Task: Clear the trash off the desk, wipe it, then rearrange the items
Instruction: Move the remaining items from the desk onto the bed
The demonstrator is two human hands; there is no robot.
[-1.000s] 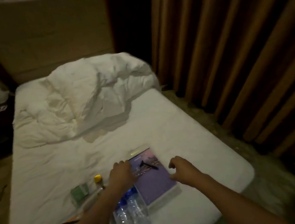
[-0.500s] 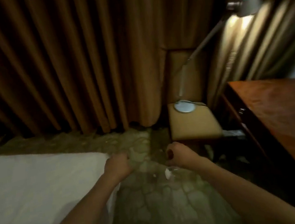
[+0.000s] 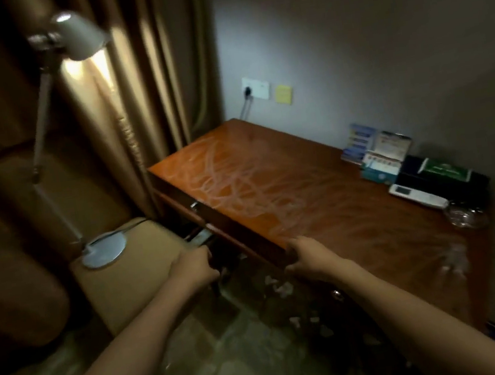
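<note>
Nearest: left hand (image 3: 194, 269) and right hand (image 3: 310, 260), both held out with fingers loosely curled, gripping nothing, just short of the desk's front edge. Below them, white scraps (image 3: 281, 289) lie on the floor. Beyond: wooden desk (image 3: 289, 200), top streaked with wipe marks. Far right corner: remote control (image 3: 417, 195), glass ashtray (image 3: 465, 216), dark tissue box (image 3: 444, 180), card stands (image 3: 381, 152). Left: desk lamp (image 3: 105, 248) on a stool (image 3: 131, 276).

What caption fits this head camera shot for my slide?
Both hands, left hand and right hand, reach toward the streaked wooden desk beside a lamp.
</note>
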